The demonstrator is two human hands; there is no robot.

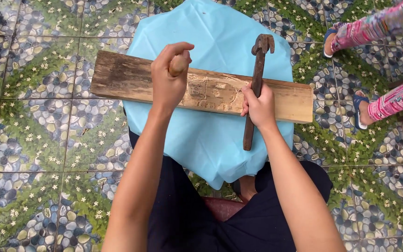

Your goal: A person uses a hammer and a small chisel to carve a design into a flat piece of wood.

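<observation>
Two bare forearms rise from the bottom of the frame over a dark-clothed lap (183, 219) and a reddish seat edge (222, 207); at centre left, the left hand (169, 77) is closed in a fist round a short pale wooden handle (178, 65), whose lower end is hidden behind the fingers; beneath it a weathered wooden plank (117, 77) lies across the middle of the frame, its central stretch carrying shallow carved outlines (213, 93); the plank rests on a light blue sheet (211, 140) spread over a surface at centre; right of centre, the right hand (259, 108) is wrapped tight round the shaft of a rusty claw hammer (256, 74), held roughly upright in the frame with its head toward the top and its handle end pointing down past the plank's near edge; at the upper right, another person's legs in pink patterned trousers (397, 100) and blue sandals (359, 112) stand on the pebble-and-flower patterned floor tiles (38, 140), well apart from the plank.
</observation>
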